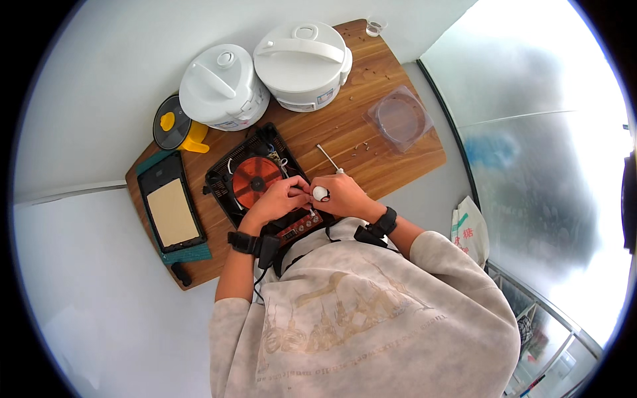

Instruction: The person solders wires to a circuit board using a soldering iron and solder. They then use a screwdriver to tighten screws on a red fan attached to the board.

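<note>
An opened induction cooker base (221,174) lies before me, its round copper coil (251,182) crossed by dark bars and a red control board (300,227) along the near edge. Over its right side my left hand (286,196) is closed in a pinch; whatever is in the fingertips is too small to make out. Close against it, my right hand (345,198) is closed around a white round-ended thing (320,194), seen end-on. A screwdriver (328,157) lies just beyond my right hand, which hides part of its handle.
Two white lidded cookers (302,63) stand at the back, beside a yellow-handled pot (174,126). At left, a black-framed panel (174,211) rests on a green mat (199,253). Several small screws (358,147) and a clear plastic container (400,119) are on the wooden table (415,162) at right.
</note>
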Tool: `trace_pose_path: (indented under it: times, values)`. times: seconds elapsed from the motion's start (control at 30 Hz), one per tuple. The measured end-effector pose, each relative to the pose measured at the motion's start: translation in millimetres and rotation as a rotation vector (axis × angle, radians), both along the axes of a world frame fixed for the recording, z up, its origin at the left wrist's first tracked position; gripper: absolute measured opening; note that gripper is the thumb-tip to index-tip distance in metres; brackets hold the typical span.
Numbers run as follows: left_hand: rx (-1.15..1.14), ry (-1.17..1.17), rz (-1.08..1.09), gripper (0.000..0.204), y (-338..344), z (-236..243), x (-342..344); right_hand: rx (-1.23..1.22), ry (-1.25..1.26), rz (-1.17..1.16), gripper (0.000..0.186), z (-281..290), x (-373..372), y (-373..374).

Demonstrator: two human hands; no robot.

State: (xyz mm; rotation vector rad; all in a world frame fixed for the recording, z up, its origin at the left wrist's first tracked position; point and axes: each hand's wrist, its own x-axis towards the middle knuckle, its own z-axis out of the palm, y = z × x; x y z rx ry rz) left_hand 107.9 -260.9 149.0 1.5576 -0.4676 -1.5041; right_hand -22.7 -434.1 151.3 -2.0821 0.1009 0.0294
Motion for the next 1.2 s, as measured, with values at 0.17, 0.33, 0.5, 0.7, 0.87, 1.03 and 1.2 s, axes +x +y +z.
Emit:
trace_pose_path:
  times: [0.17,0.33,0.5,0.7,0.87,1.03,1.2]
  values:
    - [-0.016,-0.089,0.109,0.015,4,-6,3,-0.249,0.232,-0.224,0.022,-25,10,-15]
    - [0.001,-0.123,0.305,0.017,36,-16,17,-0.441,0.330,-0.475,0.025,-90,23,-58]
    - [0.059,-0.121,0.447,0.017,71,-18,23,-0.477,0.415,-0.560,0.028,-117,35,-79]
    - [0.111,-0.112,0.525,0.017,99,-22,19,-0.413,0.464,-0.682,0.030,-123,29,-96]
    - [0.100,-0.090,0.584,0.017,109,-20,17,-0.348,0.413,-0.885,0.031,-130,-5,-121]
    - [0.104,-0.063,0.643,0.017,114,-23,17,-0.432,0.467,-0.813,0.026,-126,-33,-119]
    - [0.111,-0.066,0.621,0.016,113,-22,18,-0.410,0.330,-0.719,0.023,-134,-42,-114]
